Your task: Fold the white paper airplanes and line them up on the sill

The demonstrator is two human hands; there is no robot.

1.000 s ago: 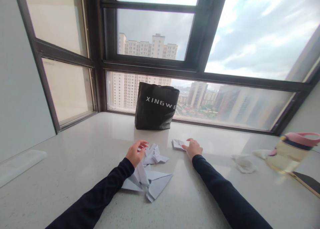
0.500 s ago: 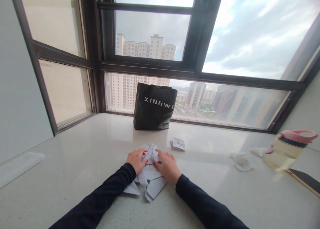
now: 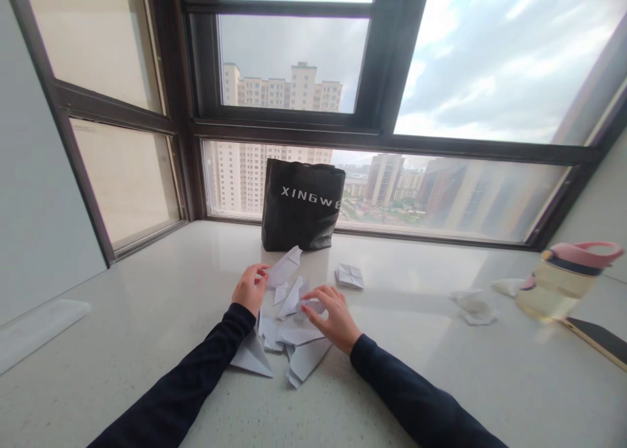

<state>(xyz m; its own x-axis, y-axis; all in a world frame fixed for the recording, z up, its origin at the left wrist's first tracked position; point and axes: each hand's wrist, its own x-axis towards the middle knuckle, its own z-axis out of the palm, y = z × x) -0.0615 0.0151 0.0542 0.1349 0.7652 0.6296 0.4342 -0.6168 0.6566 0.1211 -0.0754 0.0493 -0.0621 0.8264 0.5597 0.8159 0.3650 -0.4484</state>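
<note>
My left hand (image 3: 251,288) pinches a folded white paper piece (image 3: 285,269) by its left edge and holds it up over the far side of the pile. My right hand (image 3: 336,316) hovers at the right of the pile, thumb and fingers apart, close to a white paper scrap. Between and below both hands lie several folded and creased white paper pieces (image 3: 308,360), overlapping on the white counter. One triangular paper (image 3: 252,356) rests under my left wrist, partly hidden by the sleeve. Beyond my right hand sits a flat square stack of folded paper (image 3: 350,275).
A black bag (image 3: 301,223) with white lettering stands at the back by the window. On the right are crumpled white items (image 3: 474,306), a pink-lidded bottle (image 3: 561,291) and a dark phone (image 3: 600,343). A long pale translucent object (image 3: 44,330) lies at the left.
My left hand has moved up and left, lifting a folded paper from the pile. My right hand has drawn slightly away to the right, and the paper pieces have spread apart.
</note>
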